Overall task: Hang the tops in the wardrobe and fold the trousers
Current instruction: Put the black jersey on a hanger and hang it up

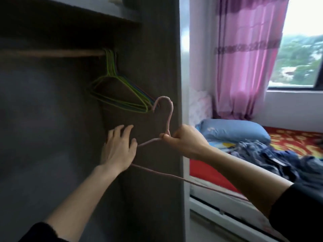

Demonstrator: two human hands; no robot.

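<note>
We are gripping the pink hanger (pixel 158 139) at its neck with our right hand (pixel 186 142), fist closed; our left hand (pixel 118 149), fingers spread, is covering its left end. Clothes (pixel 272 154) are lying blurred on the bed (pixel 209 170), far right.

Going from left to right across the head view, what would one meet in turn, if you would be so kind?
Green hangers on the wardrobe rail → open left hand → pink hanger → right hand gripping it → blue pillow → pile of dark clothes on the bed → window.
</note>
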